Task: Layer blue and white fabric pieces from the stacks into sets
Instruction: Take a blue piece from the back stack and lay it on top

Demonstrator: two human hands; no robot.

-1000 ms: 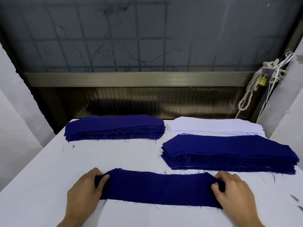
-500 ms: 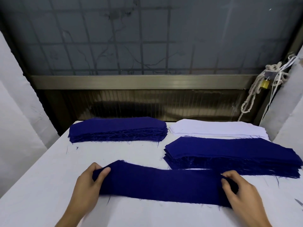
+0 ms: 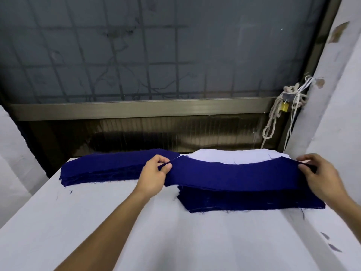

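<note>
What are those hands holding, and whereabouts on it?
One long dark blue fabric strip, pinched at its two ends: left hand on one, right hand on the other.

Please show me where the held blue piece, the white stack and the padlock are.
held blue piece (image 3: 234, 176), head view, on its sagging middle.
white stack (image 3: 224, 155), head view, on the bare top behind the piece.
padlock (image 3: 284, 108), head view, on its yellow body.

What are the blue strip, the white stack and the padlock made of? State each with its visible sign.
The blue strip looks like matte woven cloth: it sags at mid-span and shows loose threads at its edge. The white stack is probably thin cloth, matte, in flat sheets; its weave is too fine to see. The padlock looks like brass: yellow with a dull shine.
</note>
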